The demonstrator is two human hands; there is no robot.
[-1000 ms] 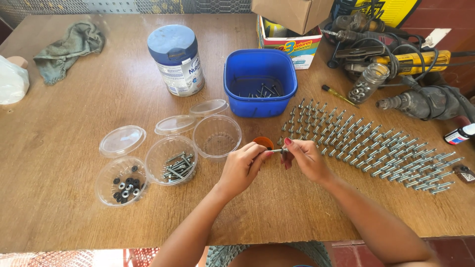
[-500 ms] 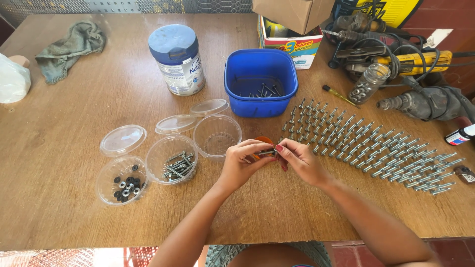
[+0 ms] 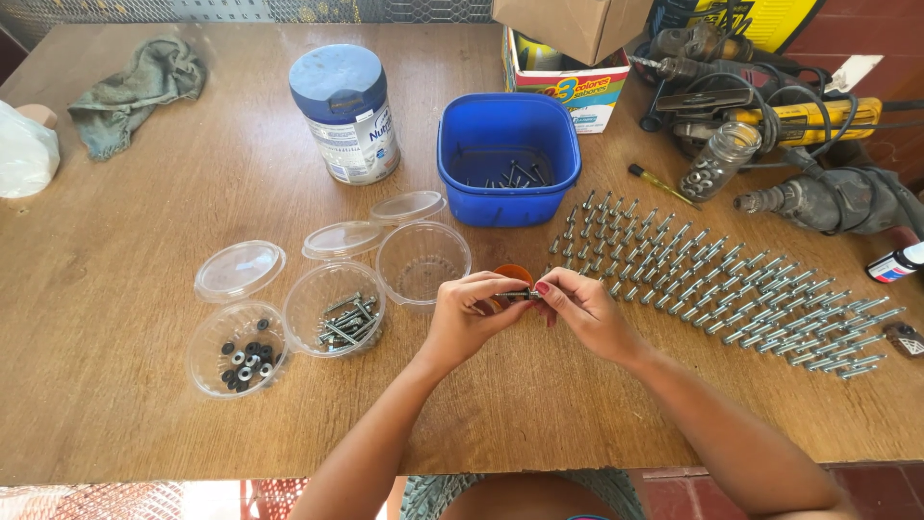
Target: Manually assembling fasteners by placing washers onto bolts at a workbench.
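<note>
Both hands have closed together since the earlier frame. Left hand (image 3: 469, 316) and right hand (image 3: 581, 310) pinch one small bolt (image 3: 517, 294) between fingertips, level, above the wooden table (image 3: 135, 424). Orange cap (image 3: 513, 274) sits just behind. Blue tub (image 3: 508, 154) beyond holds loose bolts; clear cup (image 3: 336, 308) leftward holds bolts.

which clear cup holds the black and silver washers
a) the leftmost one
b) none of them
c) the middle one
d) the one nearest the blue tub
a: the leftmost clear cup holds the dark and silver washers; the middle cup holds screws.
</note>
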